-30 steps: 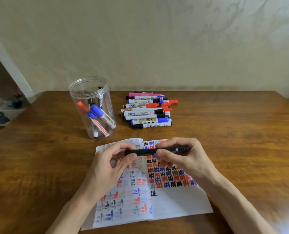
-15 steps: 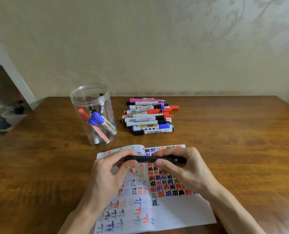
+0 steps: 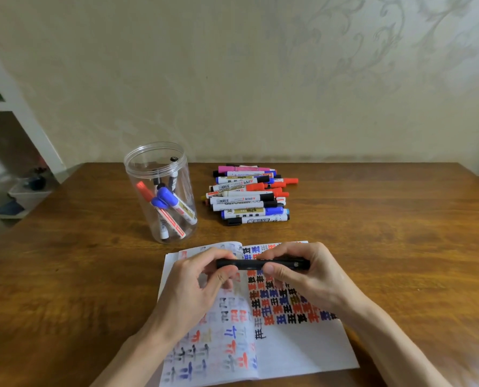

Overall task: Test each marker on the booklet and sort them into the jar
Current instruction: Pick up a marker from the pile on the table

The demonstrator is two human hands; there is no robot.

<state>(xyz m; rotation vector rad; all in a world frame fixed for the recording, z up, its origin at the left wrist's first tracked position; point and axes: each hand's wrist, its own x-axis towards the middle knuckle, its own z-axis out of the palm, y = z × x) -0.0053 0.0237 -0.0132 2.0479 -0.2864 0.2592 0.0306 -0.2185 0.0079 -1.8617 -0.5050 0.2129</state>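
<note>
A black marker [image 3: 250,264] lies level above the open booklet [image 3: 297,350], held at both ends. My left hand [image 3: 193,286] pinches its left end between thumb and fingers. My right hand [image 3: 305,277] grips its right end. The booklet's pages carry rows of red, blue and black test marks. A clear plastic jar [image 3: 160,191] stands open at the back left with several markers inside. A pile of markers [image 3: 249,194] lies behind the booklet.
The wooden table [image 3: 386,233] reaches to a pale wall at the back. White shelving [image 3: 12,113] and a bin stand off the table's left edge.
Both hands keep the same hold on the black marker. The view has tilted, so hands, booklet and jar sit lower in the frame.
</note>
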